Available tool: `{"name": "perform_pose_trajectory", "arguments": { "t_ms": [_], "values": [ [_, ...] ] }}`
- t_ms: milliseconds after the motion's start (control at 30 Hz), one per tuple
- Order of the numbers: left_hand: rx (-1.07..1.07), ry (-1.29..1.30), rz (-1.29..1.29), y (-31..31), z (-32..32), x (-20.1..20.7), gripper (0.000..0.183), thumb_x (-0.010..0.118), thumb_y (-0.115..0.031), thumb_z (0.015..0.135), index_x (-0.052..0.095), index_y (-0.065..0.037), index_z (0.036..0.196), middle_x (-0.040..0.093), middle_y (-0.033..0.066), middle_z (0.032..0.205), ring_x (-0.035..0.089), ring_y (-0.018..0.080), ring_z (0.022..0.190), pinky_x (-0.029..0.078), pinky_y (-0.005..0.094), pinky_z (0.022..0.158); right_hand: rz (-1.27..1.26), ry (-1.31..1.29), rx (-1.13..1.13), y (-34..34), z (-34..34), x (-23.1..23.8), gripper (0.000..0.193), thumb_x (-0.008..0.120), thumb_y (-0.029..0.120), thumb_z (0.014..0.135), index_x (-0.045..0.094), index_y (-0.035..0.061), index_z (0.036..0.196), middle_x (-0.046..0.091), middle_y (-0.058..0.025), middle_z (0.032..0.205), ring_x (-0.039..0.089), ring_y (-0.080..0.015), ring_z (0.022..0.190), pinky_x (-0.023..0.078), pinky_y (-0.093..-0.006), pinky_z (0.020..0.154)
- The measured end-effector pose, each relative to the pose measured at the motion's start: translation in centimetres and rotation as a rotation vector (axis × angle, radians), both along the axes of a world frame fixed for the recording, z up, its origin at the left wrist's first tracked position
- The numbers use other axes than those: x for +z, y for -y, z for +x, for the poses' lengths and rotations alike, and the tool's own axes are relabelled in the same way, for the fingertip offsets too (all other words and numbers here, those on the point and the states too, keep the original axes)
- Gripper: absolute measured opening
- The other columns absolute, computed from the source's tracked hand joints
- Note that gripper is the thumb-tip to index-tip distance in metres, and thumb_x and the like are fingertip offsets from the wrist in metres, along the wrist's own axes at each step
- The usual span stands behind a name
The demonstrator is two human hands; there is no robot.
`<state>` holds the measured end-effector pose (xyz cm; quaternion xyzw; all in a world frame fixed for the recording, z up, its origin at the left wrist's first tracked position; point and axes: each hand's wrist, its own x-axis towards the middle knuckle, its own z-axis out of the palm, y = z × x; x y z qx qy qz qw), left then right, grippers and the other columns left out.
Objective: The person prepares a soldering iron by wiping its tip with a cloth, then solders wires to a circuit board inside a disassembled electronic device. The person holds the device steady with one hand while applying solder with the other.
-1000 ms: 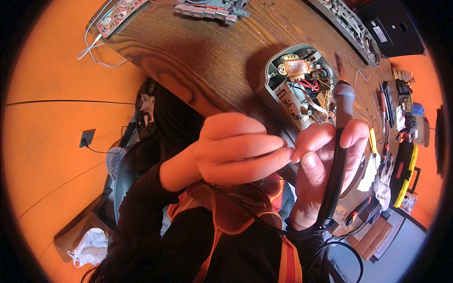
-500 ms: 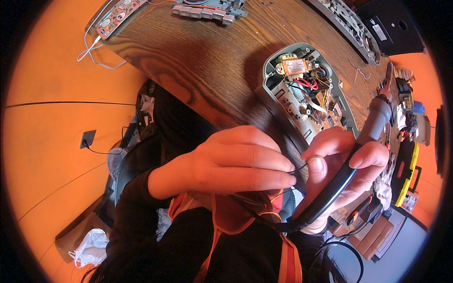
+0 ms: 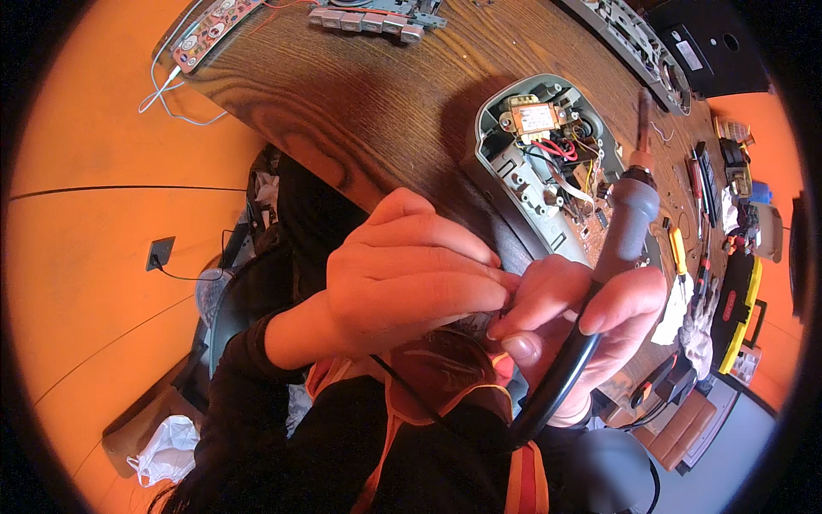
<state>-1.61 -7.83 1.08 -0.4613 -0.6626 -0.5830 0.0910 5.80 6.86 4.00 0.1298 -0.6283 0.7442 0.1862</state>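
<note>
My right hand point(image 3: 591, 330) holds a soldering iron point(image 3: 623, 224) by its grey grip, between thumb side and fingers. Its metal tip points up and away, and a thick black cable point(image 3: 552, 385) curves down from the grip. Close against it, my left hand point(image 3: 415, 274) is pinched, fingertips meeting those of my right hand. A thin dark wire showed between them half a second ago; now the fingers hide it. Beyond both hands, an opened grey device housing point(image 3: 505, 201) lies on the table, with a transformer point(image 3: 535, 117), coloured wires and a brown circuit board point(image 3: 589, 236) inside.
The wooden table point(image 3: 342, 103) bears a red circuit board point(image 3: 214, 34) and a part with silver keys point(image 3: 368, 21) at the far edge. A yellow-handled screwdriver point(image 3: 678, 250) and other tools lie at right, near a black-and-yellow case point(image 3: 738, 313). A dark cord point(image 3: 402, 385) crosses my lap.
Both hands have come closer together, and my right hand has shifted left. The soldering iron stands more upright, its tip further left. The dark wire between the fingers is now covered.
</note>
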Motion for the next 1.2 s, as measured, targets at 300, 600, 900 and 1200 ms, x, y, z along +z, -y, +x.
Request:
{"name": "perform_pose_trajectory", "arguments": {
  "t_ms": [300, 600, 900, 1200],
  "values": [
    [-0.117, -0.147, 0.059, 0.4, -0.4, 0.1, 0.015, 0.068, -0.011, 0.062, 0.067, -0.009, 0.077, 0.063, 0.0006, 0.086, 0.055, 0.0188, 0.074, 0.041, 0.0271, 0.060, 0.038, 0.018, -0.123, -0.4, 0.1, 0.3, 0.046, 0.069, -0.011, 0.071, 0.035, 0.0103, 0.094, 0.059, -0.0186, 0.073, 0.059, -0.0205, 0.060, 0.048, -0.0279, 0.051],
    [-0.052, -0.109, 0.082, -0.4, 0.1, -0.4, 0.014, 0.066, -0.012, 0.068, 0.070, -0.006, 0.080, 0.063, 0.0051, 0.081, 0.055, 0.0192, 0.069, 0.040, 0.0285, 0.057, 0.049, 0.018, -0.240, -0.6, 0.2, 0.0, 0.049, 0.073, -0.006, 0.069, 0.034, 0.0104, 0.093, 0.059, -0.0139, 0.071, 0.057, -0.0176, 0.059, 0.047, -0.0254, 0.054],
    [0.048, -0.108, 0.073, -0.7, -0.3, -1.1, 0.023, 0.066, -0.013, 0.054, 0.066, -0.006, 0.077, 0.061, 0.0031, 0.077, 0.056, 0.0199, 0.070, 0.045, 0.0267, 0.060, -0.030, -0.007, -0.139, -0.8, -0.1, -0.2, 0.049, 0.074, -0.007, 0.067, 0.035, 0.0096, 0.092, 0.057, -0.0112, 0.071, 0.056, -0.0157, 0.059, 0.046, -0.0252, 0.053],
    [0.057, 0.050, 0.114, -1.7, 0.5, -1.0, 0.018, 0.070, -0.005, 0.060, 0.065, -0.004, 0.077, 0.062, 0.0051, 0.076, 0.058, 0.0198, 0.069, 0.046, 0.0262, 0.061, -0.040, 0.049, -0.022, -1.0, -0.1, 0.5, 0.048, 0.076, -0.005, 0.067, 0.037, 0.0082, 0.092, 0.061, -0.0175, 0.078, 0.061, -0.0201, 0.066, 0.049, -0.0271, 0.058]
  ]
}}
